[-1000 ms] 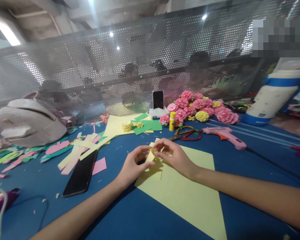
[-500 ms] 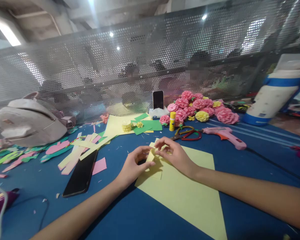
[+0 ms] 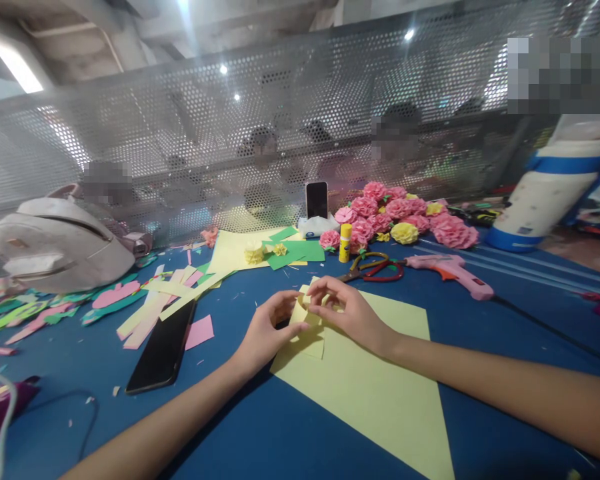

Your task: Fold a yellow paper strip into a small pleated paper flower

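Observation:
My left hand [image 3: 275,327] pinches a small curled piece of pale yellow paper [image 3: 299,313] between thumb and fingers. My right hand [image 3: 349,310] meets it from the other side, its thumb and fingertips closed on the upper part of the same piece. Below both hands lies a large pale yellow sheet [image 3: 380,393], with a smaller flat yellow paper [image 3: 312,347] on top of it. The fingertips partly hide the curled piece. Just past the right hand are scissors [image 3: 377,268] with red and yellow handles.
A yellow glue stick [image 3: 345,243] stands behind the scissors. Right of them lies a pink glue gun [image 3: 455,270] with its cord. Paper flowers [image 3: 397,208] heap up behind. Paper strips overlap a black phone [image 3: 157,357] at left, near a backpack [image 3: 63,240]. A bottle [image 3: 545,193] stands right.
Both hands have barely moved. The right fingers have shifted slightly down and left along the curled yellow paper. Everything on the table stays in place.

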A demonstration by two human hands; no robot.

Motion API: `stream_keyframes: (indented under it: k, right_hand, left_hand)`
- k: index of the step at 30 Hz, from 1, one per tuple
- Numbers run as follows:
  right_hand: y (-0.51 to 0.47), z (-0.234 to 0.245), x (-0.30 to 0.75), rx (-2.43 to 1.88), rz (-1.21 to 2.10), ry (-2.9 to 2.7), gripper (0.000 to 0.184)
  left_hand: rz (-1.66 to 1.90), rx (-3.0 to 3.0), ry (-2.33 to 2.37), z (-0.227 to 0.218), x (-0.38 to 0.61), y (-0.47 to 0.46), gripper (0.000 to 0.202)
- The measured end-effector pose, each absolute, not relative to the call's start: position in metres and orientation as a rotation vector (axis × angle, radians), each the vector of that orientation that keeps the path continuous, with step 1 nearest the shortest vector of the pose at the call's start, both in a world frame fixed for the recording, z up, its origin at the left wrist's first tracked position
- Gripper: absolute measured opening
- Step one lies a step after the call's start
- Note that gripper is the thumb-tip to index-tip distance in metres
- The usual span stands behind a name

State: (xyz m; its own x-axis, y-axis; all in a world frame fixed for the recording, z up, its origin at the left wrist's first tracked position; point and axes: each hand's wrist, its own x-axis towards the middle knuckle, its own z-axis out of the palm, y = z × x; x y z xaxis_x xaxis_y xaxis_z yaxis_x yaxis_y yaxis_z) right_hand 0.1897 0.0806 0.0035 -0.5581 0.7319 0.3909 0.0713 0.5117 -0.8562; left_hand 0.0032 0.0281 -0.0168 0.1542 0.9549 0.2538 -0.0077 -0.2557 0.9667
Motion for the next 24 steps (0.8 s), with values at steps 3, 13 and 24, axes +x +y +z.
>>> stream_keyframes:
  k: [3,13,24]
  right_hand:
    - [0.0782,0.0047,0.1904,-0.637,1.095,-1.972,0.017]
    - [0.0750,0.0059,0.1941,-0.468,1.336,-1.983,0.026]
    - [0.0777,0.0038,0.1897,-0.537,1.068,-2.139,0.025]
  left_hand:
    - [1.361,1.441,1.012,-0.0168,0.0021,0.0288,0.048]
    - [1.405,1.382,1.089,-0.0161,0.0020,0.0286,0.045]
    - [1.302,1.382,1.029,-0.0136,0.0035,0.0254,0.040]
